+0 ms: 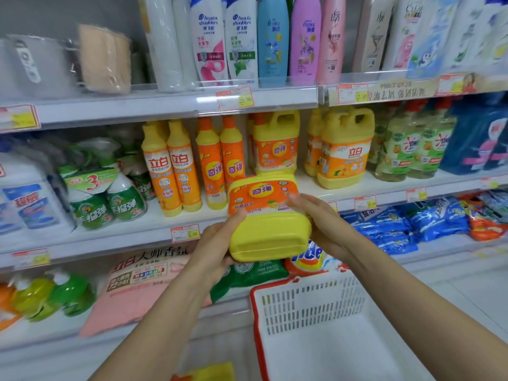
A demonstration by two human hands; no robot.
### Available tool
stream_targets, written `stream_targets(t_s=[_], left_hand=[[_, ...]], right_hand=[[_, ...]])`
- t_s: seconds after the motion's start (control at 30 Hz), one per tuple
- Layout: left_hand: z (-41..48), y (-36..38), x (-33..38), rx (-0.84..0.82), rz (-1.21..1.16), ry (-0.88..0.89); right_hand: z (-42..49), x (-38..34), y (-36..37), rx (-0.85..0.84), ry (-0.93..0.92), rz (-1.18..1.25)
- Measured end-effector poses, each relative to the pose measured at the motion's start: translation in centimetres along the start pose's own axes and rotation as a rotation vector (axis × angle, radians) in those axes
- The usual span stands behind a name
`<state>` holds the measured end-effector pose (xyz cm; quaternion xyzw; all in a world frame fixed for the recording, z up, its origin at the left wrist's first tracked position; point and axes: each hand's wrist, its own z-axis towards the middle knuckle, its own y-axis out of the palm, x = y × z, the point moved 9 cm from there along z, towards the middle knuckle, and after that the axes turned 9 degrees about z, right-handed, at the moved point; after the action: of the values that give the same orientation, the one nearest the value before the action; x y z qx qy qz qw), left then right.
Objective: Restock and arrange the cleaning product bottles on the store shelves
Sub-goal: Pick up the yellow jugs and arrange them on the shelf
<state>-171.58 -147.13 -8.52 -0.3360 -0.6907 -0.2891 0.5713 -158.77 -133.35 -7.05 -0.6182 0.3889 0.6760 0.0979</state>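
Note:
I hold a big yellow detergent jug (268, 215) with an orange label in front of the middle shelf (137, 229), tipped so its base faces me. My left hand (217, 248) grips its lower left side with the thumb on the label. My right hand (319, 221) wraps its right side, fingers on the label. Behind it on the shelf stands a matching yellow jug (276, 141), with slim orange-and-yellow bottles (192, 166) to its left and another handled jug (345, 149) to its right.
A white basket with a red rim (316, 320) sits low at the right, below my hands. Shampoo bottles (255, 39) fill the top shelf. Green spray bottles (107, 193) stand at the left, and detergent bags (406, 224) lie on the lower shelf.

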Motion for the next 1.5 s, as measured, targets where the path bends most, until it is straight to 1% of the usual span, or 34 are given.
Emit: stream_targets(t_s=[0.1, 0.17, 0.23, 0.3, 0.37, 0.43, 0.5, 0.53, 0.57, 0.63, 0.7, 0.77, 0.83, 0.9, 1.03, 1.13, 1.2, 1.23, 1.3, 1.37, 1.5], left_hand=[[-0.5, -0.4, -0.1, 0.015, 0.042, 0.093], [-0.8, -0.4, -0.5, 0.001, 0.046, 0.136], [-1.0, -0.4, -0.6, 0.020, 0.061, 0.196], [-1.1, -0.7, 0.5, 0.099, 0.206, 0.350], [-1.2, 0.6, 1.2, 0.104, 0.407, 0.451], [-1.3, 2.2, 0.7, 0.085, 0.552, 0.416], [-1.1, 2.6, 0.3, 0.107, 0.562, 0.384], [-1.1, 2.5, 0.3, 0.099, 0.498, 0.381], [-0.6, 2.2, 0.1, 0.075, 0.376, 0.372], [0.0, 1.9, -0.1, -0.014, 0.143, 0.360], [0.2, 1.9, -0.1, -0.071, 0.025, 0.341], [0.2, 2.4, -0.3, -0.131, -0.059, 0.309], [0.2, 3.0, -0.7, -0.192, -0.109, 0.278], [0.2, 3.4, -1.0, -0.231, -0.095, 0.262], [0.6, 3.8, -0.4, -0.245, 0.109, 0.248], [0.7, 3.6, 1.0, -0.244, 0.221, 0.226], [0.9, 2.8, 2.3, -0.228, 0.346, 0.277], [1.0, 2.5, 2.9, -0.213, 0.414, 0.294], [1.0, 2.3, 3.4, -0.166, 0.454, 0.313], [1.1, 2.3, 3.1, -0.094, 0.400, 0.323], [1.5, 1.3, 2.3, 0.016, 0.249, 0.333]], right_hand=[[0.4, 0.5, 0.7, -0.019, -0.026, 0.034], [0.5, 1.1, 0.7, 0.025, -0.043, 0.077], [0.4, 1.3, 0.7, 0.089, -0.115, 0.093], [0.1, 1.5, 0.7, 0.153, -0.205, 0.061], [-0.1, 1.7, 1.2, 0.167, -0.278, -0.006], [-0.2, 1.7, 2.0, 0.148, -0.318, -0.053], [0.0, 1.6, 3.0, 0.094, -0.301, -0.050], [0.0, 1.3, 3.4, 0.074, -0.282, -0.062], [0.0, 1.0, 3.6, 0.044, -0.274, -0.091], [0.5, 0.3, 3.6, 0.022, -0.311, -0.164], [1.2, 0.1, 3.6, 0.004, -0.350, -0.192], [2.1, 1.0, 3.7, -0.041, -0.277, -0.160], [2.5, 2.8, 4.5, -0.126, -0.101, -0.047], [2.4, 3.8, 5.3, -0.215, -0.005, 0.097], [3.2, 4.5, 5.0, -0.229, -0.020, 0.280], [3.8, 4.1, 4.7, -0.219, -0.061, 0.314], [4.1, 3.4, 4.3, -0.207, -0.080, 0.283], [4.2, 3.1, 4.0, -0.176, -0.095, 0.228], [4.4, 2.6, 2.8, -0.063, -0.134, 0.005], [4.3, 2.3, 2.6, -0.030, -0.183, -0.169], [4.3, 1.7, 2.2, -0.033, -0.245, -0.277]])
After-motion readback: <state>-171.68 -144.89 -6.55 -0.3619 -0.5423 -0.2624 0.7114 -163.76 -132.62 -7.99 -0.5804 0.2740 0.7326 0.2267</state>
